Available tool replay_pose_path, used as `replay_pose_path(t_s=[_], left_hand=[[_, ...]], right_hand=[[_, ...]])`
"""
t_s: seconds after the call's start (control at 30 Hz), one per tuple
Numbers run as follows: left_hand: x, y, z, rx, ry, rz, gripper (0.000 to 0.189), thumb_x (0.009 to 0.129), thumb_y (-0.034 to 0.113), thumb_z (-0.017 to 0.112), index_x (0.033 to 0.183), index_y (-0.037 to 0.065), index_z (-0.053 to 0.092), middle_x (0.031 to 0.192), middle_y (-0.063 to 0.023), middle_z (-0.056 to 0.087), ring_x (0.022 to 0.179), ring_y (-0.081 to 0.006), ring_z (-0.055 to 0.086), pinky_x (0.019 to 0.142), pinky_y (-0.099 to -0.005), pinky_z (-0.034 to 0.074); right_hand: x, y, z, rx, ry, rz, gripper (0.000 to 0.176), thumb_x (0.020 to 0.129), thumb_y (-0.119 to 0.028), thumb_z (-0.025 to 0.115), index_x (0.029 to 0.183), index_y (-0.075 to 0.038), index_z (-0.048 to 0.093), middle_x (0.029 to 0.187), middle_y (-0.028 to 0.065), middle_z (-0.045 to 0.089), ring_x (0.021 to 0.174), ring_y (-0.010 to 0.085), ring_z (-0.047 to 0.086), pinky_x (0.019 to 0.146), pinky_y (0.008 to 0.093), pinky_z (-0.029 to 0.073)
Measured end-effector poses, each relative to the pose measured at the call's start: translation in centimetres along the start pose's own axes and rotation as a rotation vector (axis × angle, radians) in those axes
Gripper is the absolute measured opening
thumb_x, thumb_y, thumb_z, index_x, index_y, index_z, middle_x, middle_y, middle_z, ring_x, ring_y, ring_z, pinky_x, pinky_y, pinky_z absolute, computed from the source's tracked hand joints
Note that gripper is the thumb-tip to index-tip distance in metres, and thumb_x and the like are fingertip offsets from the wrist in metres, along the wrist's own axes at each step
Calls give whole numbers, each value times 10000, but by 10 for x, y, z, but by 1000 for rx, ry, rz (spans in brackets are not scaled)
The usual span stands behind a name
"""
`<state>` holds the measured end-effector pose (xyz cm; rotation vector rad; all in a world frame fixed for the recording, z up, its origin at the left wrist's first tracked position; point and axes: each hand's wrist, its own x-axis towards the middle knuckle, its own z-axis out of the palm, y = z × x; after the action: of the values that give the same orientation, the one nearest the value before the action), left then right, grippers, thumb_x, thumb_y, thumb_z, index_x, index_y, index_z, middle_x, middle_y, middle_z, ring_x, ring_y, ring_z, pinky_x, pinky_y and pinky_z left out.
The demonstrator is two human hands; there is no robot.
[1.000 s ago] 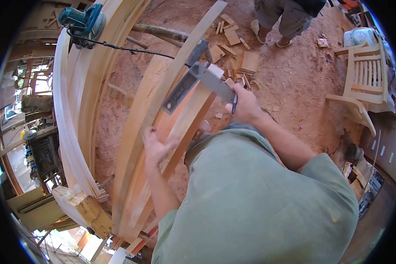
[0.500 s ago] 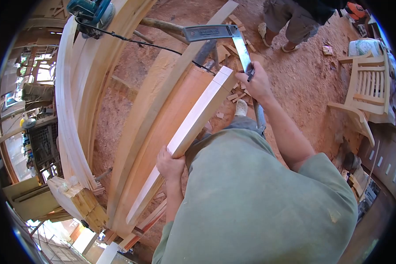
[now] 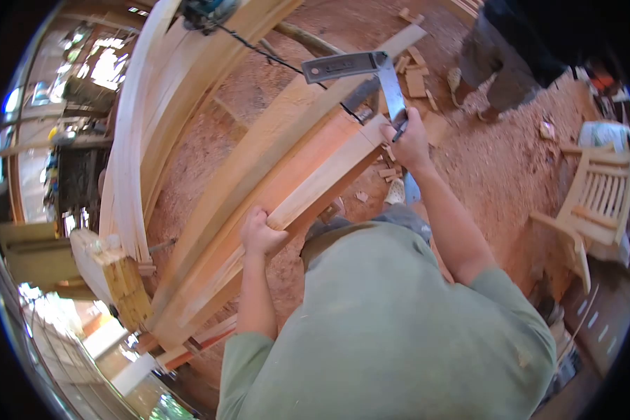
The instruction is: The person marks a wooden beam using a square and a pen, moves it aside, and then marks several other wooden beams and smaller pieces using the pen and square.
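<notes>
Red, sawdust-strewn ground fills the scene under a stack of long boards that runs diagonally from lower left to upper right. To the left of the stack, a bundle of curved boards stands on edge. A pale slatted chair sits well apart at the right edge, and another person stands on the ground beyond the far end of the stack, only the legs showing.

On top of the stack lies the pale plank, lengthwise along a reddish board. The left hand is closed around the near edge of this plank, fingers curled over the top, about midway along its length. The plank's far end reaches up to the right hand.

The right hand is clenched around the blade of a steel square, which is held just above the plank's far end; its stock points left across the boards. A thin dark stick is also pinched in this hand, though what it is I cannot tell.

A blue circular saw rests at the top of the curved boards, its cord trailing across. Small offcuts lie scattered near the far end
</notes>
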<state>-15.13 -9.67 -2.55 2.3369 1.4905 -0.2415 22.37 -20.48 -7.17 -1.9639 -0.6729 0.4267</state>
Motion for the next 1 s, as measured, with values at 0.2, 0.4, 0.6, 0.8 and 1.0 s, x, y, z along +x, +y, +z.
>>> replay_pose_path(t_s=[0.2, 0.4, 0.6, 0.8, 1.0], left_hand=[[-1, -7, 9, -12, 77, 6, 487, 558, 337, 741, 961, 74, 664, 1057, -121, 656, 1033, -321, 632, 873, -407, 533], [5, -13, 16, -23, 76, -8, 503, 562, 364, 749, 977, 83, 695, 1066, -132, 657, 1028, -325, 626, 882, -442, 518], [-49, -41, 35, -138, 418, 59, 493, 601, 442, 807, 975, 129, 734, 1111, -89, 657, 1126, -273, 597, 990, -435, 435], [-113, -181, 38, -18, 611, -103, 667, 575, 642, 829, 992, 127, 756, 1104, -87, 642, 1113, -262, 591, 1007, -453, 408], [-121, -252, 8, -40, 364, 12, 775, 482, 718, 812, 855, 43, 740, 986, -91, 653, 1036, -286, 605, 957, -415, 458]], right_hand=[[3, 11, 4, 79, -23, -61, 377, 794, -252, 780, 945, -6, 537, 780, 113, 557, 715, 258, 541, 685, 395, 458], [18, 31, 3, 16, -3, -190, 420, 788, -267, 803, 967, 17, 550, 865, 100, 559, 783, 240, 531, 730, 364, 463], [26, 59, -4, -267, 246, -480, 503, 795, -283, 774, 1072, 73, 553, 974, 154, 596, 841, 294, 580, 776, 412, 498], [-49, 69, -45, 107, 185, -206, 397, 827, -170, 719, 1104, 58, 548, 993, 135, 598, 854, 248, 567, 778, 394, 490], [-168, -26, 21, 282, 188, 61, 301, 814, -36, 666, 1072, -21, 513, 834, 47, 514, 680, 152, 500, 593, 312, 423]])
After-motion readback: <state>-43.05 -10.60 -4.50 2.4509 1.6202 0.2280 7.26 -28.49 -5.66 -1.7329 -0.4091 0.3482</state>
